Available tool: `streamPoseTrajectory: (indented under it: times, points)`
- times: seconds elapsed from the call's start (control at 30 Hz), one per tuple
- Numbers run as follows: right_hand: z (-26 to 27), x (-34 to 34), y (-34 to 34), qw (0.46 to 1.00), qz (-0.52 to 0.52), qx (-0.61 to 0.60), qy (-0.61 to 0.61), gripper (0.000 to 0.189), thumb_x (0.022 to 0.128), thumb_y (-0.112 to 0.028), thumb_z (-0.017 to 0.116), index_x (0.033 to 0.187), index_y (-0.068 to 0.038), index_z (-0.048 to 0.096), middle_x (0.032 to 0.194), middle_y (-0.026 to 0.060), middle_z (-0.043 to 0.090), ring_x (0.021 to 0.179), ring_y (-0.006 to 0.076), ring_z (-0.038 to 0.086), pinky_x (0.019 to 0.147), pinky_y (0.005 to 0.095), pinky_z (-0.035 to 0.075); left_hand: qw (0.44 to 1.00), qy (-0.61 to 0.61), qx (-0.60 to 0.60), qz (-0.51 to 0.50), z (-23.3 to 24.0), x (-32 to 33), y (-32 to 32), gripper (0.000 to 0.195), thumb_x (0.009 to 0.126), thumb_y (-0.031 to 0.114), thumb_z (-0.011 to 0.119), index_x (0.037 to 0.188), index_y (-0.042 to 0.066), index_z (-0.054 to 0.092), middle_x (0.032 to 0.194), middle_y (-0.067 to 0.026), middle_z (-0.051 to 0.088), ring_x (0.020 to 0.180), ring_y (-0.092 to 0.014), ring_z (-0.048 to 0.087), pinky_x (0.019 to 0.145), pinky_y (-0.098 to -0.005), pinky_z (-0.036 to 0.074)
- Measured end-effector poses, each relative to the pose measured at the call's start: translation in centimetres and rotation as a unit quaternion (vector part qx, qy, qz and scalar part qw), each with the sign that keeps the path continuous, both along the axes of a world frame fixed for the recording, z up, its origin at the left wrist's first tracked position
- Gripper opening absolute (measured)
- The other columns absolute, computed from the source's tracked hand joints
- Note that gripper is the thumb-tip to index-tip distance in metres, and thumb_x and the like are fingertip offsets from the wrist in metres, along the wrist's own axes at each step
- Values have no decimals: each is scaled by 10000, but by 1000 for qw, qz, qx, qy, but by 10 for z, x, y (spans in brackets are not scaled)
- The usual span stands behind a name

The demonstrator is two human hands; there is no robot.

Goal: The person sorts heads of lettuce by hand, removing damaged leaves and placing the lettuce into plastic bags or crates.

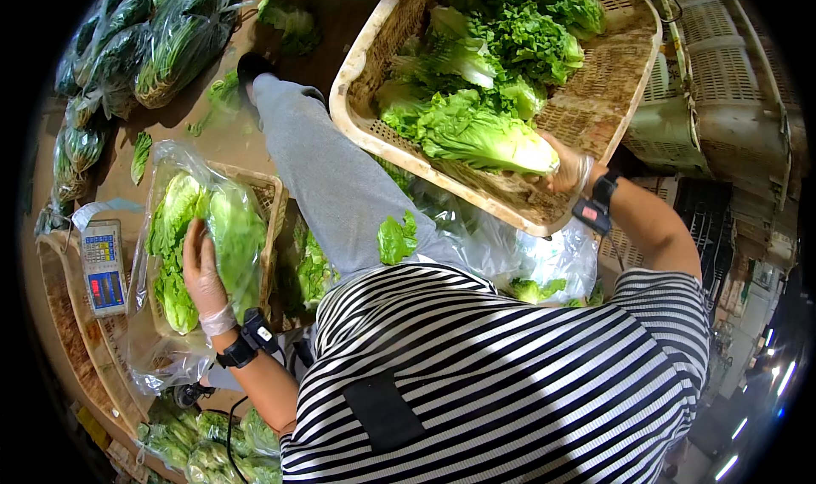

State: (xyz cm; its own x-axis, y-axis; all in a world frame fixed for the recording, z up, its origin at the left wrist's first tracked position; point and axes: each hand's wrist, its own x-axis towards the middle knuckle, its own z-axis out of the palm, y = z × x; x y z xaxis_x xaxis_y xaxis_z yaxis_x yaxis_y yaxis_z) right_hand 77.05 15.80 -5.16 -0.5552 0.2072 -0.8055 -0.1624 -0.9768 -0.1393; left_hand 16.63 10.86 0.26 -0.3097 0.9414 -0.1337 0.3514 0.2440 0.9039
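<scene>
My right hand (566,166), in a clear disposable glove, grips the pale stem end of a leafy lettuce head (478,136). That head lies over the near side of a large, dirt-stained plastic crate (599,89), among other lettuce heads (523,31). My left hand (205,270), also gloved, is held flat over a smaller crate (275,210) lined with a clear plastic bag (143,356). Its fingers are extended and grip nothing; contact with the lettuce (175,254) beneath cannot be made out. More lettuce (237,242) lies under the film to its right.
A digital scale display (102,267) stands left of the bagged crate. Bagged green vegetables (178,44) are piled at upper left, and more bagged greens (217,442) lie below. Stacked crates (720,70) stand at right. A loose leaf (396,238) rests on my lap.
</scene>
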Motion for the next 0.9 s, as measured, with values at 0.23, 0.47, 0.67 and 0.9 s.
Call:
streamPoseTrajectory:
  times: [0.23, 0.47, 0.67, 0.9]
  points:
    - [44, -103, -36, 952, -157, 8, 262, 873, 767, -742, 384, 1347, -90, 368, 1186, 221, 480, 514, 132, 424, 364, 194, 357, 959, -220, 39, -172, 21, 97, 20, 625, 836, 200, 587, 1377, 33, 322, 1345, -165, 420, 1209, -257, 441, 1022, -341, 333]
    - [76, -200, -15, 917, 71, -2, 393, 718, 904, -603, 288, 1397, -80, 281, 1161, 198, 526, 519, 140, 475, 431, 273, 387, 737, -640, 55, -211, 17, 120, 18, 1069, 585, 156, 843, 1427, 79, 189, 1312, -84, 457, 1176, -239, 465, 1005, -360, 370]
    - [118, -263, 9, 775, 71, 615, -125, 513, 903, -346, 508, 1306, -40, 423, 1291, 91, 463, 1118, 177, 479, 973, 314, 363, 776, -628, 40, 32, 6, 68, -22, 533, 715, 125, 759, 1170, -1, 512, 1049, -109, 616, 943, -238, 610, 809, -384, 529]
    - [87, -302, 10, 802, 0, 576, -159, 246, 863, -251, 620, 1011, -53, 615, 898, 33, 629, 786, 104, 575, 726, 220, 464, 825, -562, 7, 60, -19, 45, -35, 492, 716, 210, 778, 1102, 14, 545, 980, -107, 632, 851, -206, 628, 747, -353, 541]
